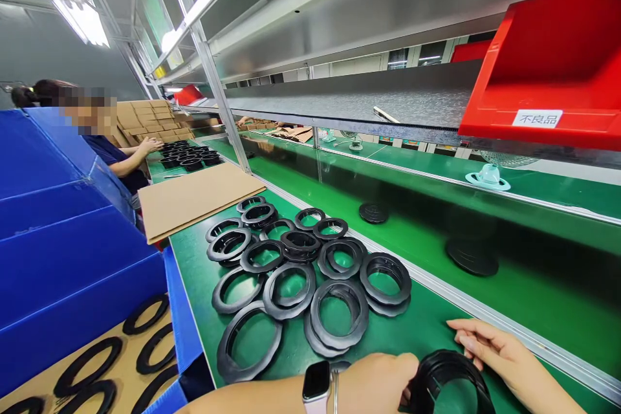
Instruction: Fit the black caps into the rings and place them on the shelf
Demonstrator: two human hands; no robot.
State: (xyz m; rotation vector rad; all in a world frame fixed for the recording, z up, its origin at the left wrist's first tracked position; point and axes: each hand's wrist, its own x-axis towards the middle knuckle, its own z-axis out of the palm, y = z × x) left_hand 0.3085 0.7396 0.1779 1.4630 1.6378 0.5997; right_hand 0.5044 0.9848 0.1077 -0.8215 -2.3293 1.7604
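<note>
Head view: the left hand [373,385] and right hand [497,352] clamp opposite edges of a black rubber ring [439,369], tilted, near the pile of rings [339,343].

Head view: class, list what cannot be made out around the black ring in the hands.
- Black ring: bottom cut off by the view's lower edge; left part hidden by the left hand.
- Watch on the left wrist: display too dark to read.
- Black rings on cardboard, lower left: cut off by the view's edges.
- Pieces on the far bench: too small to identify.
</note>
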